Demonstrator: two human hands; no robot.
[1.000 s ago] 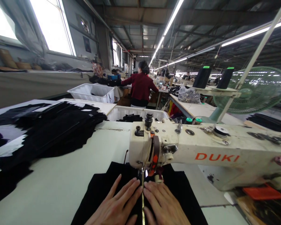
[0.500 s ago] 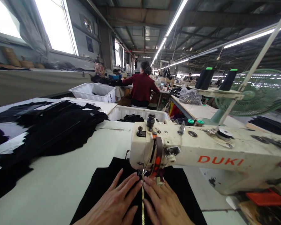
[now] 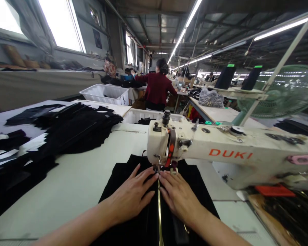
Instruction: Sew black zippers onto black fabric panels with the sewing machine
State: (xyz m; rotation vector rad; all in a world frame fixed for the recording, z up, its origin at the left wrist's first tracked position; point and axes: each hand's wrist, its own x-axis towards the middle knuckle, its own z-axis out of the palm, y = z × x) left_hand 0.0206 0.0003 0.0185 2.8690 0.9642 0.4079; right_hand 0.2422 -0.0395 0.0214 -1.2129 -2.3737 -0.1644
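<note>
Black cloth (image 3: 149, 223) on counter (image 3: 92, 181), far part beneath sewing machine (image 3: 195, 143), gold strip (image 3: 159, 208) along middle. Left hand (image 3: 132, 194) and right hand (image 3: 181, 194) flat either side, fingers (image 3: 150, 182) extended, grasping nothing. Step seems guided feeding; next move likely calls for even pressure, straight strip.

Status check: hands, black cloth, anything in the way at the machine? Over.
Left hand and right hand open, resting on black cloth, one each side of gold strip. Closest obstacle: sewing machine head, just ahead, over the cloth.

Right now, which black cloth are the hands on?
The black panel with the gold strip, at the sewing machine; the black pile at left lies apart.
</note>
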